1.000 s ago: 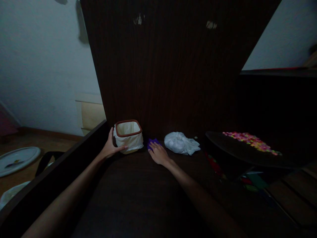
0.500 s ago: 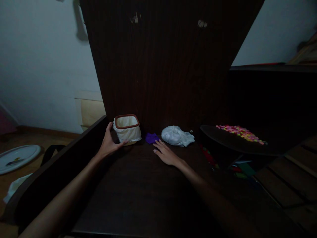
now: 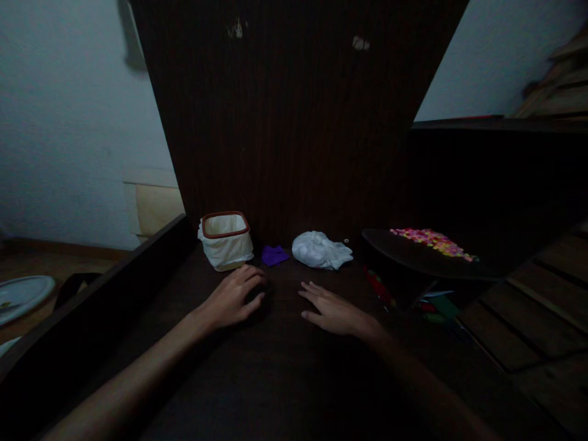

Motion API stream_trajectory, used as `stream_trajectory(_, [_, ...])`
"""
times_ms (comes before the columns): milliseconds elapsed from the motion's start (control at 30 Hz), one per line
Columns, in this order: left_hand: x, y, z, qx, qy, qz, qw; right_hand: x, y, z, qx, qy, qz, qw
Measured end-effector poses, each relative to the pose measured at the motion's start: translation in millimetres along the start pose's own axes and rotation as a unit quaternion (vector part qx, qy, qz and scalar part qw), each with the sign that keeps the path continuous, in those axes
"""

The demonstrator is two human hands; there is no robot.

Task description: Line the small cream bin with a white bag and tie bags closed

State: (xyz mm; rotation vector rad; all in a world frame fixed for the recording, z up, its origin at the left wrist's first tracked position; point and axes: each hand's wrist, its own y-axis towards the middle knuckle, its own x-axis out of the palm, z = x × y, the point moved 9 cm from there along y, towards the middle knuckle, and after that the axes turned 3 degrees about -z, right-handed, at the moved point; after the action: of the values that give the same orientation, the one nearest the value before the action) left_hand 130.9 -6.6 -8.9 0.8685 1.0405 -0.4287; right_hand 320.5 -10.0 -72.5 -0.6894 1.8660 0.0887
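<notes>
My left hand (image 3: 237, 295) is over the dark desk top, fingers apart and bent, holding nothing. Just behind it stands a small bin (image 3: 227, 250) with a brown rim and a pale plastic liner. My right hand (image 3: 333, 309) is open, fingers stretched out, low over the desk and in front of a tied white plastic bag (image 3: 320, 251). Between the bin and the bag lies a folded purple cloth (image 3: 274, 255), which neither hand touches.
A dark upright panel (image 3: 285, 135) rises behind the desk. To the right, a rounded shelf (image 3: 390, 245) bears a garland of small pink and yellow pieces (image 3: 434, 242). A raised side board (image 3: 101, 294) borders the left. A white oval lid-like thing (image 3: 27, 297) lies on the floor.
My left hand has let go of the bin and moved right and toward me. My right hand has drawn back from beside the purple cloth. The view has shifted slightly.
</notes>
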Motion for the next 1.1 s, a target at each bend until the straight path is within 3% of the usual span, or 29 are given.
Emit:
stream_trajectory(167, [59.5,4,-4,-0.017,0.014,-0.149,0.989,21,6,-10,-0.008,-0.013,-0.038,0.999])
stream_trajectory(333, [88.4,0,-15,-0.023,0.008,-0.179,0.983,30,20,-7,-0.026,-0.033,-0.003,0.999])
stream_trajectory(567, [95.3,-8,-19,-0.043,-0.032,-0.178,0.983,31,32,0,-0.054,-0.044,0.081,0.994])
stream_trajectory(733, [90.1,-16,-18,-0.041,-0.031,-0.166,0.985,33,30,3,-0.076,-0.059,0.142,0.985])
stream_trajectory(1100, [85.2,-22,-19,-0.047,-0.047,-0.182,0.981,35,21,2,-0.101,-0.092,0.2,0.97])
